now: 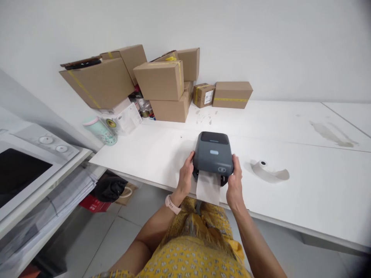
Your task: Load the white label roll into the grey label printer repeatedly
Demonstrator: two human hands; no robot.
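A dark grey label printer stands near the front edge of the white table. A strip of white paper hangs out of its front slot over the table edge. My left hand grips the printer's left side, fingers curled against it. My right hand grips the right side the same way. A pink watch sits on my left wrist.
A small paper roll with a loose tail lies on the table to the right. Several cardboard boxes are piled against the back wall, with a green cup beside them. A white appliance stands on a shelf at the left.
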